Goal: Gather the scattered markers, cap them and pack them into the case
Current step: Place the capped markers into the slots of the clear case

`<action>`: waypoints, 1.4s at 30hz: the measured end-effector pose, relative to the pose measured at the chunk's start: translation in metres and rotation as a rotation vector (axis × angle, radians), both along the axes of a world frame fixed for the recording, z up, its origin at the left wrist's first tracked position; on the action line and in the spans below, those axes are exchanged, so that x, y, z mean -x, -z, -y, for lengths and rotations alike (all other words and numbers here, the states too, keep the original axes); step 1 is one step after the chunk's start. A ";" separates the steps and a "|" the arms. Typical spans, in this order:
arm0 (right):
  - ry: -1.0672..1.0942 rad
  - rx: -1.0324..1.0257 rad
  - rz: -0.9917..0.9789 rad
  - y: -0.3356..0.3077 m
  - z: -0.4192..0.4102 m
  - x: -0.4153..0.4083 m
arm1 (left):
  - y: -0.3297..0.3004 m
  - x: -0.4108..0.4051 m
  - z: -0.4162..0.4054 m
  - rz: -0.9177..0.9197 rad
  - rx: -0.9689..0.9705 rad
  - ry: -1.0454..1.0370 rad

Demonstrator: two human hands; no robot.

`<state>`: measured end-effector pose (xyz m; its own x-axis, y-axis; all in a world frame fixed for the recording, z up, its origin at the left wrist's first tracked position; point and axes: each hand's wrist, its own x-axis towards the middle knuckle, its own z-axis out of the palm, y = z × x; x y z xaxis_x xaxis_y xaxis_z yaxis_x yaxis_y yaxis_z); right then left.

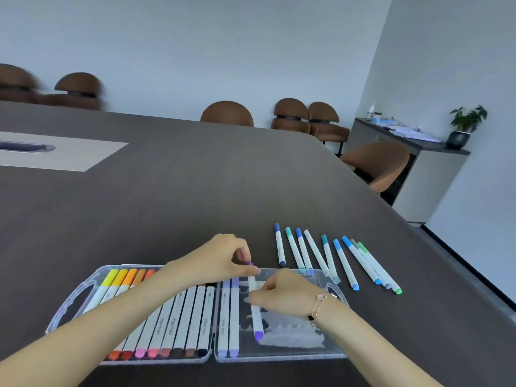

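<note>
A clear plastic marker case lies open on the dark table near me. Its left half is full of yellow, orange, pink and brown markers. The right half holds two lilac markers. A purple marker lies slanted over the right half. My left hand pinches its far end at the purple cap. My right hand grips the white barrel in the middle. Several blue, teal and green capped markers lie loose on the table beyond the case, to the right.
The table edge runs diagonally on the right, close to the loose markers. Brown chairs stand around the table. A sideboard with a potted plant stands at the far right. A pale inset panel sits in the table at the left.
</note>
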<state>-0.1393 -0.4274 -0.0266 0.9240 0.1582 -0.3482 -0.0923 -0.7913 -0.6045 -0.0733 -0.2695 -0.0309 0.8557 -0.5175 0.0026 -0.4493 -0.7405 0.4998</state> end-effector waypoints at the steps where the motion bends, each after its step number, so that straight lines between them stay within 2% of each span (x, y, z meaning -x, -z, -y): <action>1: -0.008 -0.002 -0.004 0.003 -0.003 0.001 | 0.003 0.002 -0.004 0.003 -0.001 0.007; 10: -0.037 0.009 0.034 0.018 -0.008 0.008 | 0.012 0.010 -0.008 -0.012 0.094 0.007; 17: -0.179 0.343 0.300 0.014 -0.002 0.013 | 0.016 0.002 -0.009 0.035 0.036 0.033; 26: -0.255 0.432 0.355 0.014 0.003 0.010 | 0.011 -0.008 -0.005 0.008 -0.029 0.089; 28: -0.219 0.394 0.384 0.008 0.006 0.005 | 0.004 -0.018 0.002 0.014 -0.035 0.105; 32: -0.006 0.253 0.413 0.000 0.031 -0.013 | -0.008 -0.051 0.028 0.055 0.039 0.077; 42: 0.275 0.590 0.360 0.005 0.107 -0.056 | 0.005 -0.124 0.109 0.072 0.021 0.093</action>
<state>-0.0837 -0.5339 -0.0314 0.9762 -0.2151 0.0285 -0.2105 -0.9706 -0.1168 0.0512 -0.3787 -0.0359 0.8012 -0.5937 0.0742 -0.5509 -0.6836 0.4788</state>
